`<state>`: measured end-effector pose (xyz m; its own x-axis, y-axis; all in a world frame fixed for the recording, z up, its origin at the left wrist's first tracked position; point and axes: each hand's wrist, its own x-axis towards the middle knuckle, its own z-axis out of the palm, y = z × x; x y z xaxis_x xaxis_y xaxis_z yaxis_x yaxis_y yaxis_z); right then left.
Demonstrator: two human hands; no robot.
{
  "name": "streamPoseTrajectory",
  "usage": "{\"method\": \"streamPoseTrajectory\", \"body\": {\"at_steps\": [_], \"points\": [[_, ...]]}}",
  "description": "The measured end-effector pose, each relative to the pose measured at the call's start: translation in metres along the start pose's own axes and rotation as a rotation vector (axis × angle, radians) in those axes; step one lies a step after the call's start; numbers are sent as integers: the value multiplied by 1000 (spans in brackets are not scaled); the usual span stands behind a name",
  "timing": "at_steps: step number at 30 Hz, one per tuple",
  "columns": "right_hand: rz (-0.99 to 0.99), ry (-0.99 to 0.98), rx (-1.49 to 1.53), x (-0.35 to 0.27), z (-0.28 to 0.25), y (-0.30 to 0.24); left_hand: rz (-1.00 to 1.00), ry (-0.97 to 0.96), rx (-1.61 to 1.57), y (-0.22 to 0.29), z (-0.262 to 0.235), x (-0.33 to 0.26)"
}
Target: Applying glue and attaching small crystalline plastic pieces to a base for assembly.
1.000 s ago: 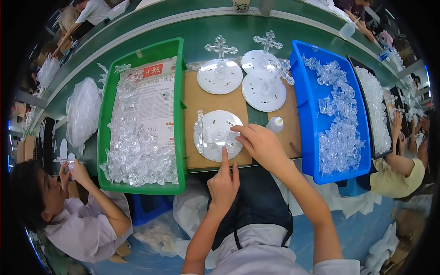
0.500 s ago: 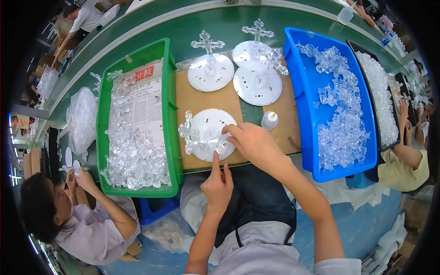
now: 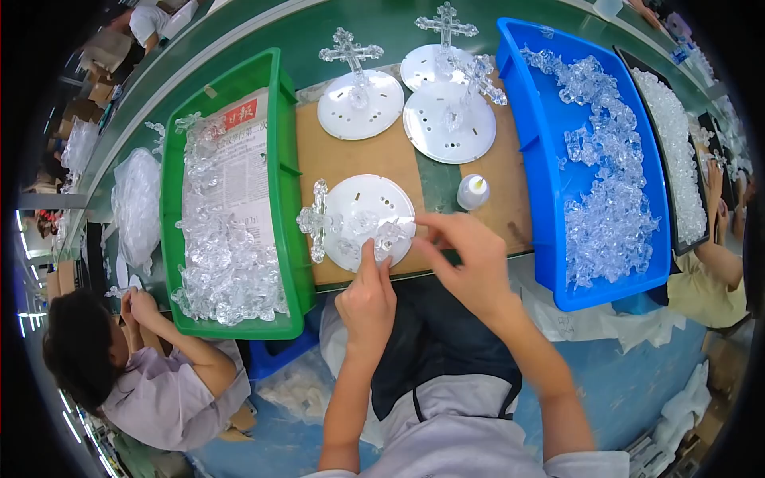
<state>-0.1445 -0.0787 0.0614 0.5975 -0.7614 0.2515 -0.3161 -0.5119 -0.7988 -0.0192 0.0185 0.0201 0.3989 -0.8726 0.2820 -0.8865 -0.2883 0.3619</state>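
Observation:
A white round base [image 3: 368,215] lies on the brown board [image 3: 343,159] with a clear plastic cross [image 3: 317,221] lying flat across its left side. My left hand [image 3: 366,299] presses one finger on the base's near edge by a small clear piece [image 3: 387,236]. My right hand [image 3: 470,259] pinches the base's right rim, fingers closed on it. Three finished white bases stand behind, each with an upright clear cross [image 3: 351,54].
A green bin [image 3: 283,183] of clear plastic parts over newspaper sits left; a blue bin [image 3: 535,159] of clear parts sits right. A small white glue bottle [image 3: 473,191] stands by the blue bin. One person sits at lower left [image 3: 119,374], another at right [image 3: 705,271].
The base with its cross has been turned and tipped so the cross now lies to the left. My left hand moved up onto the base's near edge; my right hand shifted to its right rim.

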Motion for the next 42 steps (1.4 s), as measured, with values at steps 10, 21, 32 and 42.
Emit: {"method": "streamPoseTrajectory", "body": {"at_steps": [10,21,32,42], "points": [[119,488,-144,-6,-5,38,-55,49,-76,6,9,-2],[99,372,-30,-18,-5,44,-43,-8,-26,6,-3,-3],[167,237,196,-72,1,22,123,-3,260,41,-19,21],[120,196,310,-79,8,22,-27,-220,339,48,-23,52]]}}
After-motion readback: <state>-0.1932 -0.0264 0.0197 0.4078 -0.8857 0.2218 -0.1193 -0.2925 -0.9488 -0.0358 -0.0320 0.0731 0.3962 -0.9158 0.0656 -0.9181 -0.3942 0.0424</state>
